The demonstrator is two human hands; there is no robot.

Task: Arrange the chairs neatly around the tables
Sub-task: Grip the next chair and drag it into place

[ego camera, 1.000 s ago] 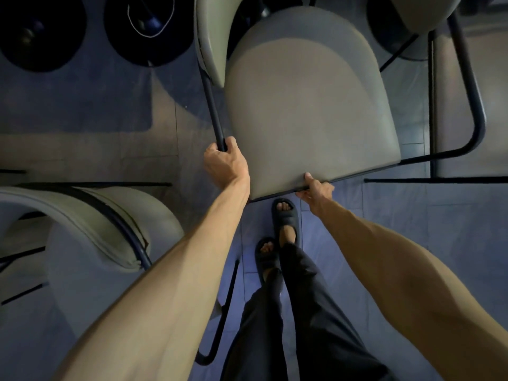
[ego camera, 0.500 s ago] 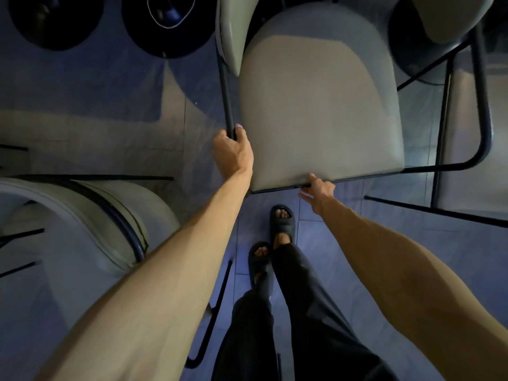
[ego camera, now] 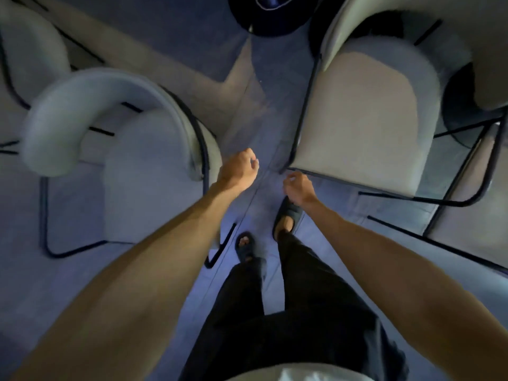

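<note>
- Near chair: pale padded seat on a dark tube frame, curved back on the far side from the wearer; taken as landmark for every entry below; judged to be set down on the floor, since neither hand bears it
- Table base: dark round foot beyond the near chair's back corner, to the wearer's left; table top not seen, so how well the chair lines up with it cannot be told
- Second chair: same pattern, well to the left of the near chair, with a strip of floor left between them as walking room
- Further chair: partly seen just beyond the near chair's right side, frames close together
- Left hand: held over the floor strip off the near chair's front left corner, apart from both chairs; fingers loosely curled, nothing held
- Right hand: just in front of the near chair's front edge, by the same corner; fingers relaxed and half curled, nothing gripped; whether a fingertip brushes the seat edge cannot be told through the blur
- Sandalled foot: planted in front of the near chair, under the right hand; the stance is judged a step beside the chair, not a lift
</note>
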